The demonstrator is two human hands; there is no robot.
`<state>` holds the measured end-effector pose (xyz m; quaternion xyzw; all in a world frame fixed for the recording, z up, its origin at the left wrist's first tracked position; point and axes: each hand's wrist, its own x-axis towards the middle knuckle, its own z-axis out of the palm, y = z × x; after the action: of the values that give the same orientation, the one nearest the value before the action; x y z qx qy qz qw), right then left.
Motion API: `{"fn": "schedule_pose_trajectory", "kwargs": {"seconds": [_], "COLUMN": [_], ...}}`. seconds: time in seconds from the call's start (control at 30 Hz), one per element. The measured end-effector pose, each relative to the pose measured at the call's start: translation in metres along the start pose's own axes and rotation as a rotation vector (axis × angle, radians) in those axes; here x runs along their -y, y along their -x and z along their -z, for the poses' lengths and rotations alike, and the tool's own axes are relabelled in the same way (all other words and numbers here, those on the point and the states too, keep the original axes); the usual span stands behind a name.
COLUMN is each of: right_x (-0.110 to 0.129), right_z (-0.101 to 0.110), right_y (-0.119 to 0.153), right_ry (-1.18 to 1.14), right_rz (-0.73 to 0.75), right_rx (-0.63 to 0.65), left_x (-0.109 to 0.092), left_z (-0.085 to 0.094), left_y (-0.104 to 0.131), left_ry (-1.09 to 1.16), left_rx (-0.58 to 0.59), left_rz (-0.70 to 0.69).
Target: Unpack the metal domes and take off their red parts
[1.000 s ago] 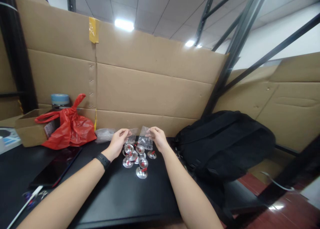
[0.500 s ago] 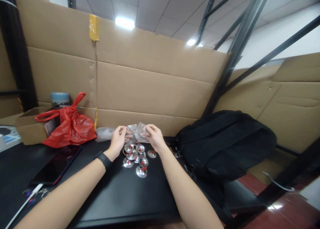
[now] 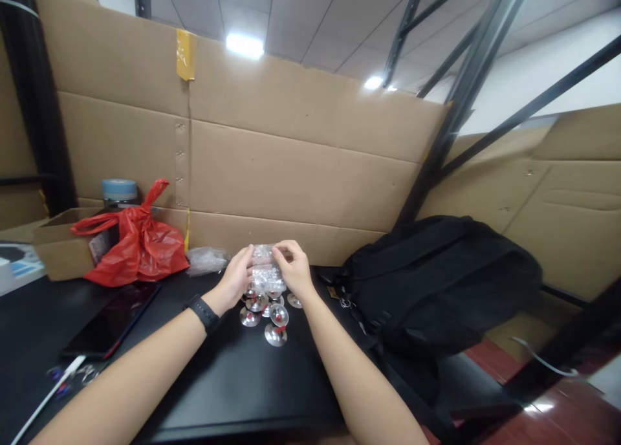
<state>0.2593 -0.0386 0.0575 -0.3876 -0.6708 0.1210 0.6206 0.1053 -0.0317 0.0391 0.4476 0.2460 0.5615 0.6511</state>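
A clear plastic bag (image 3: 268,277) is stretched between my two hands, above the table. My left hand (image 3: 236,277) grips its left edge, thumb at the top. The upper right of the bag is pinched by the thumb and fingers of my right hand (image 3: 294,269). Just below and in front of the bag lie several small silver finger cymbals (image 3: 279,314) with red loops, piled loosely on the black tabletop (image 3: 242,387). The bag hides the back of the pile. One cymbal (image 3: 294,300) sits apart, beside my right wrist.
More clear plastic bags (image 3: 207,261) lie left of my hands. Further left are a knotted red bag (image 3: 140,244), a cardboard box (image 3: 65,248) and a phone (image 3: 114,319) with a white cable (image 3: 46,400). A black backpack (image 3: 441,277) stands at the right. Cardboard (image 3: 291,173) walls the back.
The plastic, earlier held up in two parts between the hands, now hangs lower as one wider sheet over the back of the pile. My right hand has shifted slightly left.
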Motion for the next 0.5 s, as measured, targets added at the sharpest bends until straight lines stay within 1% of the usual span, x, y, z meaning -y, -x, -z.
{"fn": "schedule_pose_trajectory", "kwargs": {"seconds": [0.1, 0.2, 0.3, 0.37, 0.43, 0.5], "right_x": [-0.007, -0.013, -0.016, -0.017, -0.018, -0.02], "right_z": [0.001, 0.002, 0.004, 0.005, 0.006, 0.006], "right_y": [-0.001, -0.002, 0.0, 0.001, 0.003, 0.004], "right_ry": [0.008, -0.045, -0.186, -0.276, -0.342, -0.389], "right_rz": [-0.001, -0.043, -0.185, -0.281, -0.348, -0.391], "right_rx": [-0.019, 0.007, 0.074, 0.149, 0.225, 0.261], "left_x": [-0.001, 0.004, 0.009, 0.009, 0.009, 0.009], "left_z": [0.001, 0.006, 0.013, 0.016, 0.019, 0.021], "left_y": [0.001, -0.001, -0.005, -0.007, -0.009, -0.011], "left_ry": [-0.046, -0.151, -0.205, -0.205, -0.191, -0.201], "left_rx": [0.103, 0.135, 0.104, 0.073, 0.065, 0.074], "left_rz": [-0.014, -0.033, -0.051, -0.083, -0.099, -0.092]}}
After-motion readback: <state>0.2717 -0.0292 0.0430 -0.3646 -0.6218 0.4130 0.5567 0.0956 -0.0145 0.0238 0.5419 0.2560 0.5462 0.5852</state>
